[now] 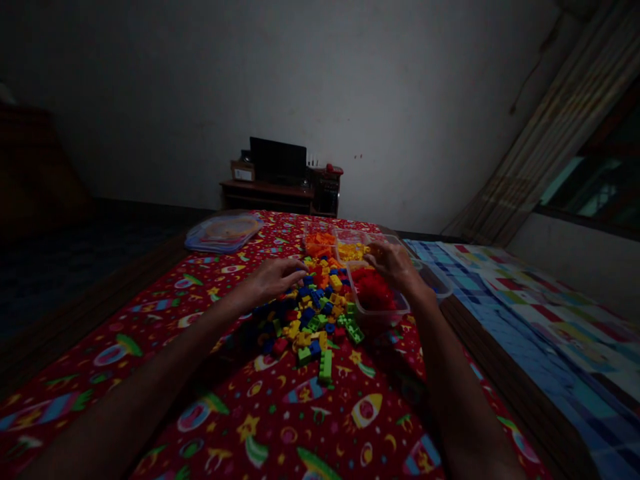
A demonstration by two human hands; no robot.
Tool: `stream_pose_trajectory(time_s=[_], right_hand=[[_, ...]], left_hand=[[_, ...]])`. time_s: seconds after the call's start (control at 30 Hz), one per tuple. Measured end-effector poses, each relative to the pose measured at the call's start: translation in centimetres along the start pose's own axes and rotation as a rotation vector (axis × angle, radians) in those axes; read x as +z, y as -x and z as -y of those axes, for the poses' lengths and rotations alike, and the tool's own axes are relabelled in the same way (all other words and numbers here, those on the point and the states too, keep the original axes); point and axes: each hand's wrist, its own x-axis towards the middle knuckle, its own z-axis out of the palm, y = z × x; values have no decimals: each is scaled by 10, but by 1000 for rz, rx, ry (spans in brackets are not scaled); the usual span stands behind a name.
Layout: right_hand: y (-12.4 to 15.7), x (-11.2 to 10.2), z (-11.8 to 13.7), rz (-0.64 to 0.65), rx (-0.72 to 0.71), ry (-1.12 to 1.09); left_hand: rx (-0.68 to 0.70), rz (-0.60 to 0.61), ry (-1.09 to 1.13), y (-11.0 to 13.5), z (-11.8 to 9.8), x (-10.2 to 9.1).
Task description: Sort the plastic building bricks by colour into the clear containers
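Note:
Many small toy building bricks (310, 317) in yellow, blue, green, red and orange lie in a loose pile on the red patterned cloth (280, 427). My left hand (275, 277) is at the pile's far left side, fingers stretched toward it and apart from the thumb. Over the clear box with yellow bricks (351, 252) is my right hand (393, 262), its fingers bent down and drawn together; what they hold, if anything, is hidden. Just nearer stands a clear plastic box (380, 312) of red bricks (373, 290). Orange bricks (320, 243) fill another box at the back.
Stacked clear lids (223, 232) lie at the back left. Another clear container (440, 283) sits right of my right wrist. A blue checked cloth (510, 347) covers the surface on the right. Against the wall, a desk (270, 190) carries a dark monitor (278, 160).

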Motion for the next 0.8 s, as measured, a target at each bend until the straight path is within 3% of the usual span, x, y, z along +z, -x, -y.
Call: stream_pose_trajectory(time_s=[0.13, 0.23, 0.43, 0.53, 0.67, 0.8], right_hand=[[-2, -10, -24, -53, 102, 92], [-13, -2, -31, -18, 101, 90], [-69, 22, -40, 128, 159, 236], [-86, 26, -41, 123, 145, 248], [-77, 27, -23, 35, 94, 152], [-46, 33, 10, 194, -28, 53]], left_hand=[[-5, 14, -100, 2, -7, 0], [-5, 16, -122, 0, -7, 1], [18, 9, -223, -4, 9, -4], [27, 9, -282, -4, 16, -7], [27, 17, -286, -6, 26, -7], [54, 44, -280, -6, 30, 2]])
